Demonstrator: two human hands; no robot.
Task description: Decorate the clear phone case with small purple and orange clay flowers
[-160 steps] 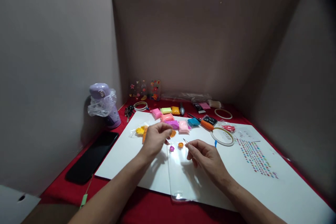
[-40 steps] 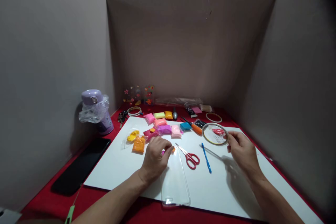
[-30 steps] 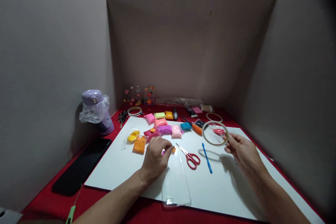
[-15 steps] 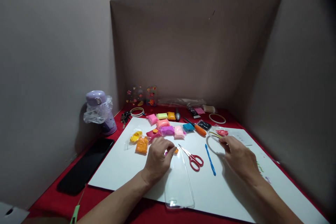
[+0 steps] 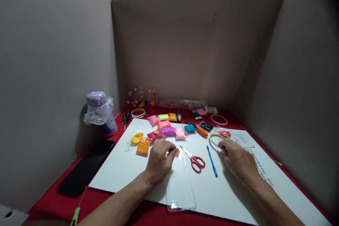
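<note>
My left hand (image 5: 160,160) is over the upper left edge of a clear phone case (image 5: 180,187), thumb and finger pinched together. What is between them, if anything, is hidden. A small orange piece of clay (image 5: 177,152) shows beside the fingertips, on the case's top end. At the right, my right hand (image 5: 239,159) grips the near edge of a thin white bangle (image 5: 211,142), which is low over the white board. Between the hands lie red-handled scissors (image 5: 195,160), blades pointing away, and a blue modelling tool (image 5: 212,161).
Several clay packets, among them an orange one (image 5: 143,147) and a purple one (image 5: 168,131), lie across the white board (image 5: 119,173). An orange-handled tool (image 5: 201,131) is behind. A black phone (image 5: 86,167) and a purple bottle (image 5: 108,123) stand left; another bangle (image 5: 219,119) lies at the back.
My right hand has brought the bangle down and tilted it flatter toward the board, uncovering more of the small coloured pieces at the right. The left hand has stayed in place.
</note>
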